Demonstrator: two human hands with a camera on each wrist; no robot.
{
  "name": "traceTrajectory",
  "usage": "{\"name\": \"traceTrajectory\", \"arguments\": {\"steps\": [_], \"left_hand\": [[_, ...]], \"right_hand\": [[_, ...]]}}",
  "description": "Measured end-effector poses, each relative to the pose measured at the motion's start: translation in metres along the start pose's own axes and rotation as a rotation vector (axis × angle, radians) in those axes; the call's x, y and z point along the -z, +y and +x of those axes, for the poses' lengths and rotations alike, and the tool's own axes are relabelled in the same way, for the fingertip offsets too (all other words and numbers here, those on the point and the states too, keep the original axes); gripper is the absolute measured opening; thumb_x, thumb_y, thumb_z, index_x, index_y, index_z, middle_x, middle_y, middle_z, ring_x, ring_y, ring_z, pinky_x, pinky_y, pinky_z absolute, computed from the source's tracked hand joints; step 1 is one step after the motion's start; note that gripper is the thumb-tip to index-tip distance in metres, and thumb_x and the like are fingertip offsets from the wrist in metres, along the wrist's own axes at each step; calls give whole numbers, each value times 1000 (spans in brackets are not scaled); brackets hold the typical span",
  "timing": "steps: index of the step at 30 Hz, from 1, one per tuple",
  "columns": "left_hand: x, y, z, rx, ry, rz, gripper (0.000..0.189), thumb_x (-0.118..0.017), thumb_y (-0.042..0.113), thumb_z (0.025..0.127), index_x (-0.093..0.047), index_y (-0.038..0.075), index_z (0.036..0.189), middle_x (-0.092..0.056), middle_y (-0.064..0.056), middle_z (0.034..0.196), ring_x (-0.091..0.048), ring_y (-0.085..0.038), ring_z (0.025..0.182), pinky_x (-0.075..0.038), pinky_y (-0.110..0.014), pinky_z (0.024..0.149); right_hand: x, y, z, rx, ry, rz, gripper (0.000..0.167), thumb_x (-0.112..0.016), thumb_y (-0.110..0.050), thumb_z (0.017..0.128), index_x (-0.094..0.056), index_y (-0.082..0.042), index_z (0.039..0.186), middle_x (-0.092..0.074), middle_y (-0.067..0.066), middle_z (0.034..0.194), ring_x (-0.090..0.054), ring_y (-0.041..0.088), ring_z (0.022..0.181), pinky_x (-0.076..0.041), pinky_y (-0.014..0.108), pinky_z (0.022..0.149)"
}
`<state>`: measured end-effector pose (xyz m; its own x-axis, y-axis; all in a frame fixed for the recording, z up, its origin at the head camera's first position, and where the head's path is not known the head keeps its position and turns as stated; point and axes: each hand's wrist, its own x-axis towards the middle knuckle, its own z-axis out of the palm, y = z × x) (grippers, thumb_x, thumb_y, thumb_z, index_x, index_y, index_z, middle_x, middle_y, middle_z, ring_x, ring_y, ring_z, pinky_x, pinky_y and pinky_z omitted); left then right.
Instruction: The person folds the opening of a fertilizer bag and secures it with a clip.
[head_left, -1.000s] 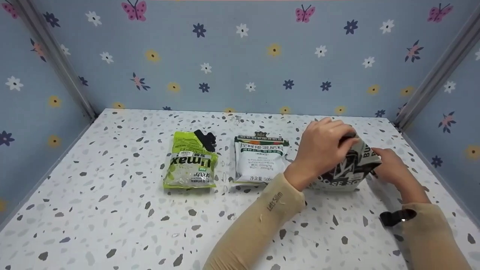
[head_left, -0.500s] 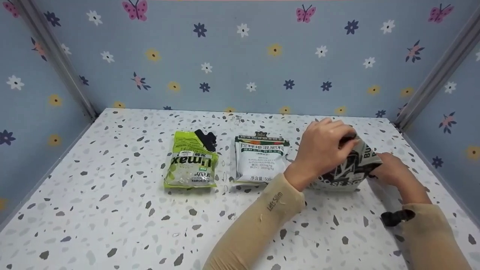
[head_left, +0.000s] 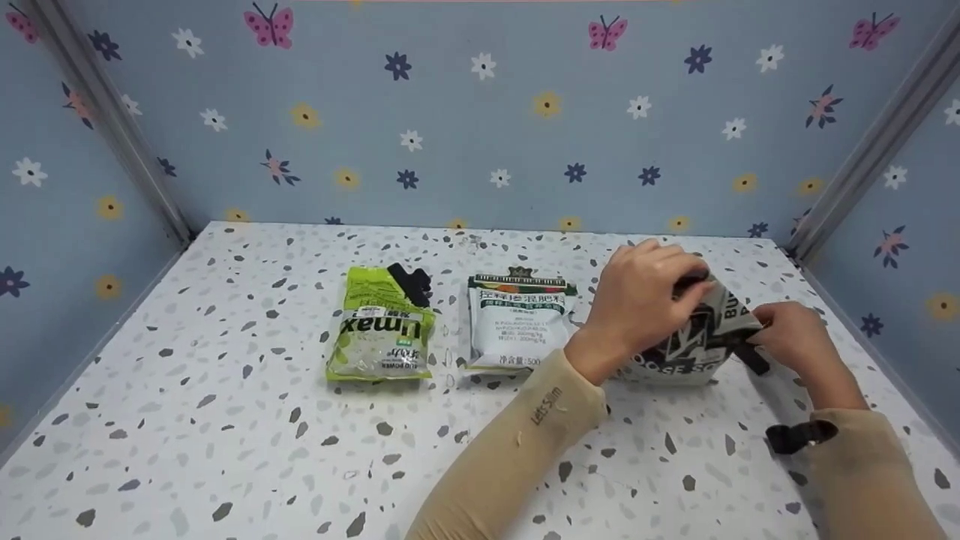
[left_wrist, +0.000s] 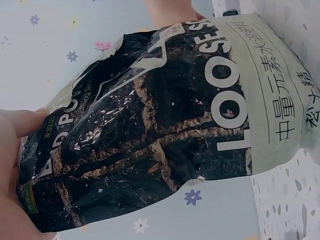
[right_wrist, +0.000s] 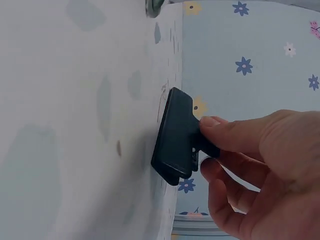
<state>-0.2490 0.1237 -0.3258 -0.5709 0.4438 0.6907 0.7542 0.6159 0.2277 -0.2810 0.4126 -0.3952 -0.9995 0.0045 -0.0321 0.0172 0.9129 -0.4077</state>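
My left hand grips the top of a black and grey-green printed bag marked "LOOSE SO…". The bag stands upright on the table, its top edge bunched under the fingers. In the left wrist view the bag's dark brick-patterned front fills much of the picture. Just right of the bag, my right hand pinches a black bag clip between thumb and fingers. Seen in the right wrist view, the clip's long bar faces away from the palm, apart from the bag.
A white fertilizer bag lies beside the left forearm. Further left is a lime-green bag with another black clip on its corner. Flower-patterned walls enclose the speckled table at the back and sides.
The right hand has shifted slightly, and more of its black clip now shows beside the bag. The left hand keeps its grip with hardly any movement. The head view has tilted slightly.
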Motion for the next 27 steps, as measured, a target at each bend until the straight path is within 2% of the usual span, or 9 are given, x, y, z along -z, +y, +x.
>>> {"name": "traceTrajectory", "arguments": {"steps": [5, 9, 14, 20, 23, 27], "left_hand": [[0, 0, 0, 0, 1, 1, 24, -64, 41, 97, -74, 23, 110, -71, 13, 101, -56, -2, 90, -39, -14, 81], [1, 0, 0, 0, 4, 5, 24, -65, 41, 97, -74, 23, 110, -70, 13, 101, -56, -2, 89, -38, -14, 80], [1, 0, 0, 3, 2, -1, 24, -65, 40, 97, -74, 23, 109, -70, 13, 101, -55, -2, 88, -38, -14, 80], [0, 0, 0, 1, 6, -2, 24, -65, 41, 96, -74, 22, 109, -70, 13, 100, -55, -3, 88, -39, -15, 79], [0, 0, -1, -1, 12, -1, 23, -66, 41, 96, -74, 23, 108, -71, 13, 100, -56, -3, 88, -39, -15, 79], [0, 0, -1, -6, 19, 4, 23, -66, 41, 96, -74, 23, 108, -70, 14, 99, -56, -3, 87, -39, -16, 79]], "right_hand": [[4, 3, 0, 55, -56, -16, 40, -73, -9, 85, -61, 11, 117, -68, 22, 98, -62, 33, 85, -48, 50, 74], [9, 1, -1, 81, -131, -31, 30, -72, -10, 85, -67, 8, 109, -70, 15, 91, -62, 25, 78, -49, 42, 69], [15, 3, -3, 78, -192, -13, 28, -71, -12, 87, -67, 4, 109, -69, 13, 95, -59, 22, 78, -47, 35, 65], [20, 7, -5, 130, -124, -15, 22, -75, -14, 86, -69, 0, 102, -69, 16, 99, -62, 27, 85, -47, 38, 69], [21, 9, -7, 106, -80, 39, 32, -75, -15, 87, -65, 3, 111, -67, 22, 107, -63, 35, 93, -50, 43, 74], [24, 11, -8, 84, -76, 74, 48, -73, -19, 91, -58, 7, 128, -61, 30, 122, -61, 44, 105, -51, 52, 82]]}}
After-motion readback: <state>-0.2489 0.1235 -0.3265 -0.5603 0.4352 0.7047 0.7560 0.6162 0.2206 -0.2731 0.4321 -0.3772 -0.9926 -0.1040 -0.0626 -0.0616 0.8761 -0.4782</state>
